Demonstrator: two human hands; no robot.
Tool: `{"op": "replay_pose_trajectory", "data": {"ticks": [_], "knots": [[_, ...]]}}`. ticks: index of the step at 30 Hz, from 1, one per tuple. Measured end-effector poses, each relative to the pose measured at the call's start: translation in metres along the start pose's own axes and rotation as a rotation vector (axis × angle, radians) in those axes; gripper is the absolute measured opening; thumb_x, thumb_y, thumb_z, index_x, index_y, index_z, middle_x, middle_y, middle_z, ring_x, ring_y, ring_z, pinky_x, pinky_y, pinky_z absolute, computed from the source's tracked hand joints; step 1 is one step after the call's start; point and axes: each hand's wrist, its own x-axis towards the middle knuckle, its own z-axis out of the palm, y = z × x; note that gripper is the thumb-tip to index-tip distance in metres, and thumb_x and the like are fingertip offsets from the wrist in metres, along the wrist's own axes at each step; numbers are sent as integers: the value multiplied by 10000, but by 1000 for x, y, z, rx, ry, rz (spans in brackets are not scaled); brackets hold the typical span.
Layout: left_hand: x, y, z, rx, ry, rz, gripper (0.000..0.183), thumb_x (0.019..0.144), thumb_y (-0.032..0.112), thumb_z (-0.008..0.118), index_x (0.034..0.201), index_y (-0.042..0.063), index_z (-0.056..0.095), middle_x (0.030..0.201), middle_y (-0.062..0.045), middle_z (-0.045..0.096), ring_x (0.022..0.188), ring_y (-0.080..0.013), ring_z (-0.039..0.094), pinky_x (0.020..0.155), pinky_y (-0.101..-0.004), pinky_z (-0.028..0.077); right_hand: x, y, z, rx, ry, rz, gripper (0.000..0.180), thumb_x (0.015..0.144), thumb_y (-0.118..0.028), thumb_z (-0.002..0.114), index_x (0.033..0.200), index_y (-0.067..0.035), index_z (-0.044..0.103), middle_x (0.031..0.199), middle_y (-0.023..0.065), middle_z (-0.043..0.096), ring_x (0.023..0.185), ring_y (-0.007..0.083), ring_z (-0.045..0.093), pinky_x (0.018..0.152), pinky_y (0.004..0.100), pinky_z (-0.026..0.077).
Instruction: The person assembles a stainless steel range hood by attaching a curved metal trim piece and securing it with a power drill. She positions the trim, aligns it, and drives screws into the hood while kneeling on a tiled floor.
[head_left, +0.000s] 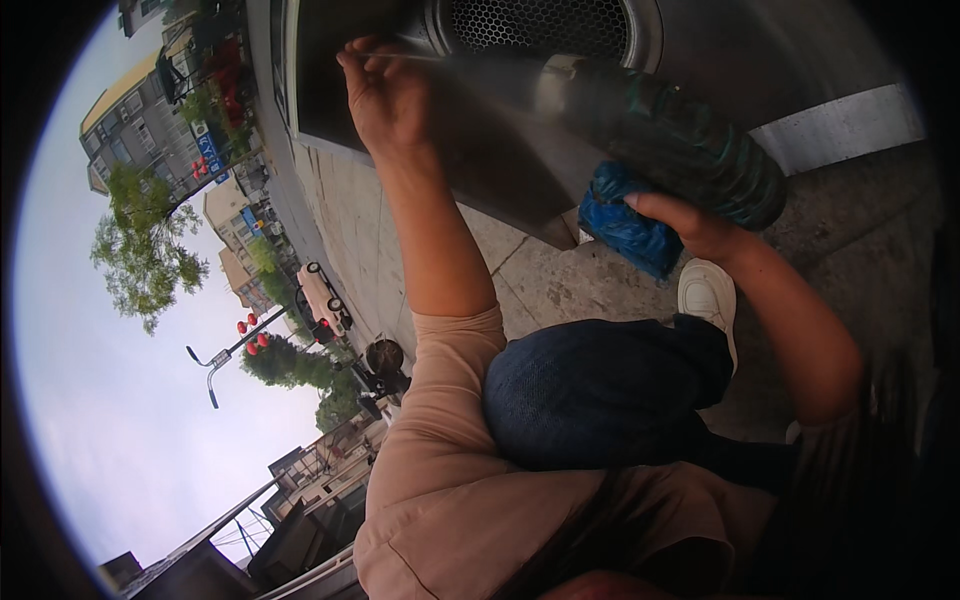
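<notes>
My left hand (394, 101) is raised at the upper left, its fingertips pinching a thin pale strand (405, 56) that runs right towards a blurred, dark green ribbed cylinder (675, 127). A pale band (555, 82) circles the cylinder near its left end; I cannot tell exactly what it is. Below the cylinder, my right hand (686, 221) grips a crumpled blue plastic bundle (630, 225), thumb on top. The hand lies close against the cylinder; whether it also holds it is hidden. Behind them stands a dark metal cabinet (502, 157) with a round honeycomb mesh (536, 26) in a metal ring.
Stone paving (337, 195) lies below the cabinet. My bent knee (577, 390) in dark blue trousers and a white shoe (709, 296) are close beneath my hands. A curved pale metal strip (840, 127) is at the right. A pink car (322, 296) and a street lie beyond.
</notes>
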Motion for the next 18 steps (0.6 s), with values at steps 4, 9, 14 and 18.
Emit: {"op": "replay_pose_trajectory", "data": {"ticks": [4, 9, 14, 18], "knots": [[-1, 4, -2, 47, 6, 12, 154, 883, 222, 539, 896, 71, 566, 874, -9, 544, 711, -111, 481, 601, -226, 399, 0, 3, 2, -45, 38, -66, 300, 795, -229, 616, 1047, -67, 602, 982, 33, 591, 868, 121, 540, 749, 271, 458], [1, 9, -1, 149, 12, 42, 160, 891, 228, 524, 921, 72, 549, 878, -15, 545, 708, -109, 492, 602, -218, 404, 4, 2, 5, -19, 25, 45, 301, 794, -234, 619, 1040, -61, 603, 983, 34, 594, 869, 123, 543, 748, 272, 460], [4, 26, -7, 190, 5, 39, 169, 907, 218, 492, 951, 63, 543, 897, -23, 539, 705, -109, 488, 619, -227, 407, 12, 9, 18, 107, 11, -2, 276, 792, -223, 620, 1017, -62, 612, 969, 26, 596, 867, 117, 540, 752, 274, 457], [5, 38, -6, 221, 3, 71, 171, 921, 205, 456, 964, 65, 545, 880, -15, 539, 699, -109, 482, 634, -238, 411, 25, 18, 44, 208, -7, 49, 257, 789, -206, 620, 1007, -70, 615, 974, 24, 597, 883, 121, 539, 765, 278, 455]]}}
